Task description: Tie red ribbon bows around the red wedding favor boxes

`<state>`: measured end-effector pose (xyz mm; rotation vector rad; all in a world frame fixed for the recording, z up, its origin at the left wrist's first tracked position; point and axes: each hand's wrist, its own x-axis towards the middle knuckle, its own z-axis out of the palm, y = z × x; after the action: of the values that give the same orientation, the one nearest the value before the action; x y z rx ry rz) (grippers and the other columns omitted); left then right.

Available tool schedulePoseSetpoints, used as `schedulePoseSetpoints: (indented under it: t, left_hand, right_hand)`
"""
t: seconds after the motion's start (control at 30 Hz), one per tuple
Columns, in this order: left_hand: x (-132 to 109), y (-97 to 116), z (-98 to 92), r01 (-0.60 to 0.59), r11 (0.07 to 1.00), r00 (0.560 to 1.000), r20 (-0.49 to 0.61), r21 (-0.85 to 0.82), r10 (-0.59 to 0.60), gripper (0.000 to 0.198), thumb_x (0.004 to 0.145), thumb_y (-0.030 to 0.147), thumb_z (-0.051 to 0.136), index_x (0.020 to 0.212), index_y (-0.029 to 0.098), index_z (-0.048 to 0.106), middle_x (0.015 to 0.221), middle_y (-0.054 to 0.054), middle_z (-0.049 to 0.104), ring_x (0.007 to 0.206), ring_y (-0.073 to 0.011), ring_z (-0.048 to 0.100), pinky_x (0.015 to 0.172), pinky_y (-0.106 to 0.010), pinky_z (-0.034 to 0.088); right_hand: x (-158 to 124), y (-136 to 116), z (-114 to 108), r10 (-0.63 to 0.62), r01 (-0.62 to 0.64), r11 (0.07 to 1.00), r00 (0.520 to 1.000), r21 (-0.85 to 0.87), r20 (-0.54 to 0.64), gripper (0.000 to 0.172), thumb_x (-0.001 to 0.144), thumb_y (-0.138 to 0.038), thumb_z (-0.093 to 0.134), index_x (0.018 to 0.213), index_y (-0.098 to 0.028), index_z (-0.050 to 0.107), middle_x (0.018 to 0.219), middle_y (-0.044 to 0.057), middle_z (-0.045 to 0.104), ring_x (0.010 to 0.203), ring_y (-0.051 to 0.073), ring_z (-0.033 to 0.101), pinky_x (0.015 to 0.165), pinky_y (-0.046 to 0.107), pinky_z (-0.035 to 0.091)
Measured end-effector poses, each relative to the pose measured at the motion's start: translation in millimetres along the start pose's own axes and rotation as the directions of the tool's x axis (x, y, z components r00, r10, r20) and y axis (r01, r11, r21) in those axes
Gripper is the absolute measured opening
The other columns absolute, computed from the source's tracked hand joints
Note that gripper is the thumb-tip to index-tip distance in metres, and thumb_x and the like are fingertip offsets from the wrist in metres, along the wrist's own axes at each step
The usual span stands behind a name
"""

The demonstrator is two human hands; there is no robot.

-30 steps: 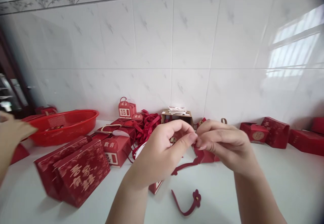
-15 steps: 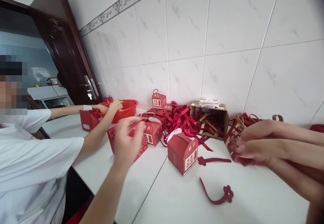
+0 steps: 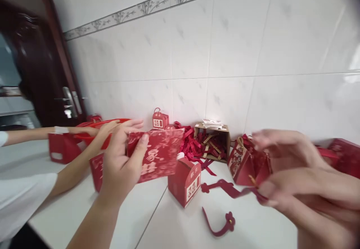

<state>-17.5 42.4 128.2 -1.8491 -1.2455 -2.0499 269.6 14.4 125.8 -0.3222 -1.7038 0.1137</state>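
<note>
Gripping a pale-lettered red cardboard box (image 3: 165,155) in left hand (image 3: 120,168); pinching a flat dark-red strap (image 3: 244,192) in right hand (image 3: 312,181).
Clasped at its left end between thumb and fingers, just left of a small gable-topped red carton (image 3: 184,183). Farther right, stretching leftward from the blurred pinch, near a patterned red bag (image 3: 239,162).

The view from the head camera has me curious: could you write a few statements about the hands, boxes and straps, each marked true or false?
1. The left hand holds a red box with pale lettering. True.
2. The right hand is gripping that same box. False: it is apart from it, its blurred fingers at a dark red strap.
3. Pale papers lie on top of the cardboard box. True.
4. The cardboard box is closed up. False: its front is open, showing jumbled straps.
5. A flower-ended strap lies loose on the table. True.
</note>
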Motion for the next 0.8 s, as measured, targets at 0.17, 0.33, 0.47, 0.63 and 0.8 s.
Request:
schedulePoseSetpoints:
  t: [0.17, 0.33, 0.47, 0.63, 0.8]
  left_hand:
    - [2.9, 86.4, 66.0, 0.195, 0.878, 0.927, 0.375, -0.437, -0.019, 0.013, 0.090, 0.032, 0.058, 0.083, 0.024, 0.051, 0.064, 0.005, 0.061, 0.057, -0.0126, 0.060, 0.057, -0.024, 0.052]
    - [-28.5, 113.6, 96.6, 0.138, 0.861, 0.959, 0.284, -0.489, 0.008, 0.007, 0.092, 0.028, 0.056, 0.086, 0.025, 0.057, 0.076, 0.004, 0.066, 0.068, -0.0118, 0.064, 0.062, -0.021, 0.053]
    - [-40.2, 116.4, 98.0, 0.095, 0.874, 0.981, 0.194, -0.477, -0.001, 0.006, 0.092, 0.023, 0.056, 0.089, 0.026, 0.061, 0.084, 0.004, 0.068, 0.075, -0.0123, 0.066, 0.063, -0.019, 0.054]
    - [-36.4, 113.6, 98.4, 0.048, 0.889, 0.991, 0.135, -0.455, 0.016, 0.010, 0.090, 0.016, 0.055, 0.087, 0.024, 0.061, 0.083, 0.004, 0.069, 0.080, -0.0114, 0.067, 0.063, -0.015, 0.054]
    - [-35.4, 110.1, 99.9, 0.086, 0.870, 0.985, 0.174, -0.486, 0.000, 0.006, 0.090, 0.020, 0.057, 0.089, 0.024, 0.062, 0.082, 0.003, 0.068, 0.076, -0.0124, 0.067, 0.060, -0.017, 0.055]
  right_hand:
    - [3.8, -3.8, 3.7, 0.112, -0.118, 0.992, 0.986, -0.037, -0.126, 0.011, 0.081, -0.016, 0.073, 0.079, -0.027, 0.072, 0.109, 0.004, 0.069, 0.135, 0.030, 0.043, 0.105, 0.045, 0.046]
    - [3.2, -2.2, -0.8, 0.154, -0.172, 0.984, 0.953, -0.047, -0.262, 0.011, 0.080, -0.016, 0.074, 0.080, -0.027, 0.072, 0.109, 0.003, 0.070, 0.124, 0.024, 0.054, 0.098, 0.038, 0.052]
    - [2.4, -3.1, 0.4, 0.133, -0.157, 0.985, 0.954, -0.072, -0.269, 0.011, 0.080, -0.016, 0.075, 0.080, -0.027, 0.072, 0.099, 0.002, 0.070, 0.113, 0.021, 0.058, 0.093, 0.034, 0.054]
    - [0.3, -0.9, 4.2, 0.117, -0.152, 0.984, 0.948, -0.097, -0.297, 0.011, 0.080, -0.016, 0.074, 0.081, -0.027, 0.072, 0.087, 0.002, 0.068, 0.106, 0.021, 0.060, 0.090, 0.034, 0.053]
    - [1.0, 4.7, 4.9, 0.093, -0.120, 0.990, 0.949, -0.073, -0.303, 0.012, 0.080, -0.014, 0.074, 0.081, -0.026, 0.072, 0.089, 0.002, 0.067, 0.105, 0.020, 0.059, 0.088, 0.032, 0.053]
